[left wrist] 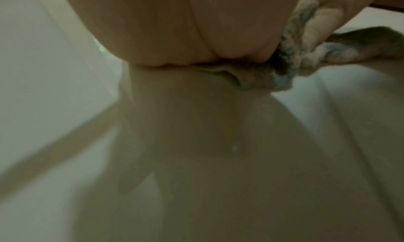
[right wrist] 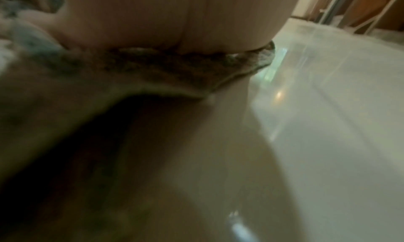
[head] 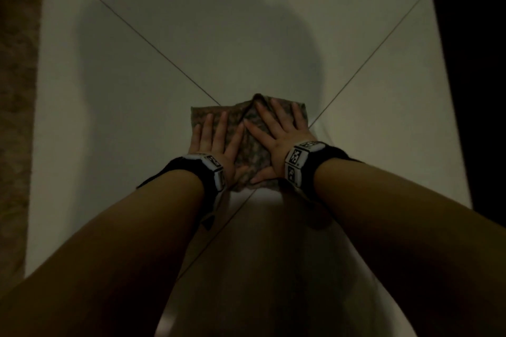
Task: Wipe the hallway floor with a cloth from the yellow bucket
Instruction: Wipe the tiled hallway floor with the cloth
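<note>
Left hand (head: 216, 142) and right hand (head: 276, 134) press flat, fingers spread, on a mottled cloth (head: 253, 153) on the pale tiled floor (head: 191, 35).

Both my arms reach straight out ahead of me, forearms bare, a black band with white marker blocks on each wrist. My left hand (head: 216, 142) lies palm down with its fingers straight and spread. My right hand (head: 276, 134) lies flat beside it, fingers fanned, angled slightly inward. My two thumbs point toward each other, nearly meeting.

Brown carpet strip (head: 16, 90) at left
</note>
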A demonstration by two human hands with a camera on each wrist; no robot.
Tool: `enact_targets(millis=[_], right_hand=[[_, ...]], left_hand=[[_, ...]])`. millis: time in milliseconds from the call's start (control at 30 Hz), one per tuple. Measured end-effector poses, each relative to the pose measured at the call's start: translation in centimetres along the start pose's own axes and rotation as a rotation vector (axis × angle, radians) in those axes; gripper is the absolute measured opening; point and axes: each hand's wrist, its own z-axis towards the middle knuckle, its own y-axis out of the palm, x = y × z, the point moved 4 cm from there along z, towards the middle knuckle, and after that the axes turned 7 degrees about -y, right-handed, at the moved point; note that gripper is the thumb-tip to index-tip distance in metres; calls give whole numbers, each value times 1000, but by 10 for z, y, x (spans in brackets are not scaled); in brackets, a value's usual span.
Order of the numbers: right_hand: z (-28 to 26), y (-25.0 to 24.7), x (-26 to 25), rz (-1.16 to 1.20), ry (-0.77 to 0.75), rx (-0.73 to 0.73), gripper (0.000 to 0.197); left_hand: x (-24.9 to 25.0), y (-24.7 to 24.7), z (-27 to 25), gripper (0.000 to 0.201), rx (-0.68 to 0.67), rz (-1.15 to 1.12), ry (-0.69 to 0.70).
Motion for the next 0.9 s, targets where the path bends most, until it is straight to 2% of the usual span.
enact_targets(millis=[200,467,700,900], right_hand=[[39,-25,38,-26,-25,19,119],[42,-28,43,11,-12,65,118],[19,-15,38,102,78,83,112],[-32,12,28,151,118,4,117]], left_hand=[[-5,-28,40,88,96,-30,-25],[-7,-34,51,88,170,-59,-2],[0,-33,46,84,177,-63,-21],[37,-12,15,87,113,-2,64]])
